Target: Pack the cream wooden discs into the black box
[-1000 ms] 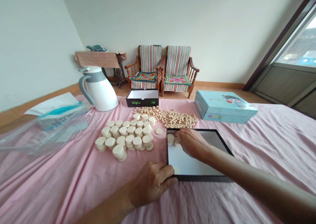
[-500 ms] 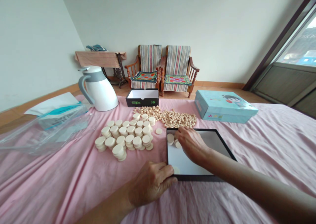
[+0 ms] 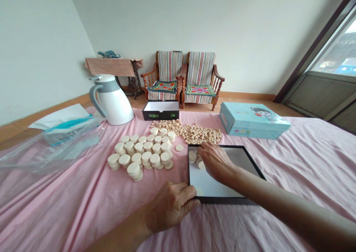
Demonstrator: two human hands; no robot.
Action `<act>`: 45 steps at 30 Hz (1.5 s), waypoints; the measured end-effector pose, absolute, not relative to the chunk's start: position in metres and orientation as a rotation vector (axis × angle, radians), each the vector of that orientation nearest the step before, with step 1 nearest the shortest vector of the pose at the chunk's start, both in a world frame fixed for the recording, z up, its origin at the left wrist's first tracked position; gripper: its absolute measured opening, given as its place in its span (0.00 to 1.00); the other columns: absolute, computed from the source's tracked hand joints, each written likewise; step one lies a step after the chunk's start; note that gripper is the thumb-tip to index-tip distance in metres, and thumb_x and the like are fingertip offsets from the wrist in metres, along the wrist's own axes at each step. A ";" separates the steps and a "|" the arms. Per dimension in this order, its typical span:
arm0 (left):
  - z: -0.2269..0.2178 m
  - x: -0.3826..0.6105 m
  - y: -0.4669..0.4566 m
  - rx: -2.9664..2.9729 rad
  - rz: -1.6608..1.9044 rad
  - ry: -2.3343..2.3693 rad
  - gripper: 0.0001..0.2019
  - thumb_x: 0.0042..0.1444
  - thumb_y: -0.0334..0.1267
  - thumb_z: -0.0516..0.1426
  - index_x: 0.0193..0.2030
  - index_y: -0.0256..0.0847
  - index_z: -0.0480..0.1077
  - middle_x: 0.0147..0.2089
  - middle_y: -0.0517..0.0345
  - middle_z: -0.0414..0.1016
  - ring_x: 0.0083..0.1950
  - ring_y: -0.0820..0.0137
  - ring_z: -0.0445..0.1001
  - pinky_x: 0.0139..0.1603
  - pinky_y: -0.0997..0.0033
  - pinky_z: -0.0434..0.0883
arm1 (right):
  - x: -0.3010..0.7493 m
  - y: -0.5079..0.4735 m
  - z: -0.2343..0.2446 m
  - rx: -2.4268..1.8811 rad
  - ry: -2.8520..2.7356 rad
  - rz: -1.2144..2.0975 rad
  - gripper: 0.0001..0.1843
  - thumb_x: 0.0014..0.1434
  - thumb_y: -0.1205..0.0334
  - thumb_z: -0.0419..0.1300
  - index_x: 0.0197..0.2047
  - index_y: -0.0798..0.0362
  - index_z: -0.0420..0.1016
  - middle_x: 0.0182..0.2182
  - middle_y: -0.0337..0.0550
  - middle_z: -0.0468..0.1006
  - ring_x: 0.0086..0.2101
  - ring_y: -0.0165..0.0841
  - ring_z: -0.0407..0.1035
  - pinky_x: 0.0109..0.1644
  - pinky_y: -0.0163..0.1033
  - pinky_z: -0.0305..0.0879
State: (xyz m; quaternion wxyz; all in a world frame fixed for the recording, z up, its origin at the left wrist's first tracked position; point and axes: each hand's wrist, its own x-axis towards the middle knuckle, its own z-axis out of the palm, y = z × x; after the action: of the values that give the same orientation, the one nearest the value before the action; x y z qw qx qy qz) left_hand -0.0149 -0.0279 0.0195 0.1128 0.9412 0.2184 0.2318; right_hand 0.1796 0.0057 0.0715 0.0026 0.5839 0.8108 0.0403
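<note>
My left hand (image 3: pixel 172 205) grips the near left corner of a shallow black-rimmed box lid (image 3: pixel 222 199) with a white inside, thumb at the outer wall. My right hand (image 3: pixel 214 158) reaches into the lid's far left part, its fingers closed at a few pale round wooden discs (image 3: pixel 201 164); the fingertips are partly hidden. Beside them in the corner lies another disc (image 3: pixel 192 156). To the left of the lid stand several stacks of the same discs (image 3: pixel 146 156) on the pink cloth. A single disc (image 3: pixel 179 147) lies between the stacks and the lid.
Small wooden beads (image 3: pixel 198 134) lie heaped behind the lid. Behind them stands an open black box (image 3: pixel 160 114). A light blue box (image 3: pixel 254 120) is at the right. A white jug (image 3: pixel 114 103) and a clear plastic bag (image 3: pixel 80 144) are at the left.
The discs by my right hand's fingers have shifted slightly towards me. My left hand keeps its hold on the lid's corner.
</note>
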 end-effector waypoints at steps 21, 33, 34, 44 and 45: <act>0.016 -0.015 -0.028 2.764 0.678 0.642 0.12 0.66 0.42 0.46 0.33 0.40 0.61 0.25 0.63 0.68 0.25 0.74 0.71 0.26 0.76 0.61 | 0.183 0.005 0.067 1.742 2.588 0.166 0.10 0.56 0.73 0.52 0.32 0.57 0.74 0.33 0.51 0.75 0.40 0.41 0.64 0.42 0.43 0.54; 0.020 -0.015 -0.028 2.754 0.656 0.639 0.10 0.65 0.40 0.48 0.34 0.40 0.62 0.26 0.63 0.68 0.25 0.75 0.70 0.27 0.76 0.61 | 0.197 -0.009 0.073 1.833 2.545 -0.112 0.08 0.59 0.68 0.52 0.34 0.55 0.72 0.34 0.47 0.75 0.33 0.34 0.70 0.32 0.36 0.56; 0.020 -0.015 -0.028 2.755 0.661 0.640 0.10 0.65 0.40 0.48 0.33 0.40 0.61 0.26 0.63 0.68 0.25 0.75 0.70 0.27 0.76 0.61 | 0.196 -0.012 0.073 1.808 2.541 -0.146 0.07 0.57 0.67 0.54 0.36 0.55 0.73 0.36 0.48 0.75 0.34 0.35 0.71 0.33 0.36 0.57; 0.018 -0.015 -0.029 2.756 0.686 0.649 0.12 0.65 0.41 0.48 0.31 0.40 0.60 0.25 0.64 0.66 0.24 0.75 0.69 0.26 0.76 0.60 | 0.193 -0.022 0.062 1.688 2.567 -0.299 0.17 0.50 0.74 0.54 0.45 0.59 0.67 0.48 0.58 0.68 0.43 0.40 0.69 0.43 0.42 0.64; 0.017 -0.015 -0.028 2.760 0.686 0.649 0.12 0.65 0.41 0.48 0.31 0.40 0.60 0.24 0.64 0.66 0.24 0.75 0.70 0.26 0.76 0.60 | 0.195 -0.023 0.060 1.689 2.573 -0.319 0.17 0.50 0.73 0.53 0.46 0.59 0.67 0.49 0.58 0.68 0.43 0.40 0.69 0.44 0.43 0.64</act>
State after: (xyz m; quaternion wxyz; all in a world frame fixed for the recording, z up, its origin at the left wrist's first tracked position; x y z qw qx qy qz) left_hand -0.0151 -0.0284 0.0173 0.1122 0.9402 0.2210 0.2336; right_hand 0.1950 -0.0225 0.0600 0.0235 0.5457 0.8313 -0.1031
